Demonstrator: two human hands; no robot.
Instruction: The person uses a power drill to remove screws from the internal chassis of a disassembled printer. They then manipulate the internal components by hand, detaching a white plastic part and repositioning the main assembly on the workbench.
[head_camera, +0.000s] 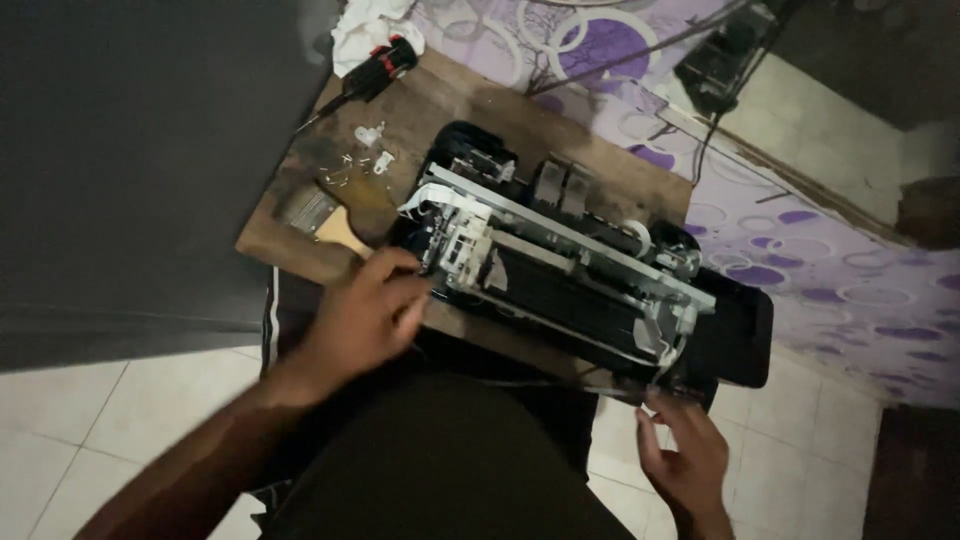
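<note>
An opened black printer (570, 270) with its cover off lies across a small wooden board (480, 110), its metal rail and white plastic inner parts showing. My left hand (365, 315) rests against the printer's near left end, fingers curled on the white mechanism there. My right hand (685, 455) grips the printer's near right corner from below, fingers spread along its black edge.
A paintbrush (325, 218) lies on the board's left side, with small white parts and screws (370, 145) beyond it. A red-and-black screwdriver (375, 68) and a white cloth (365, 25) sit at the far corner. A purple-patterned sheet (800, 250) and white tile floor (100, 420) surround the board.
</note>
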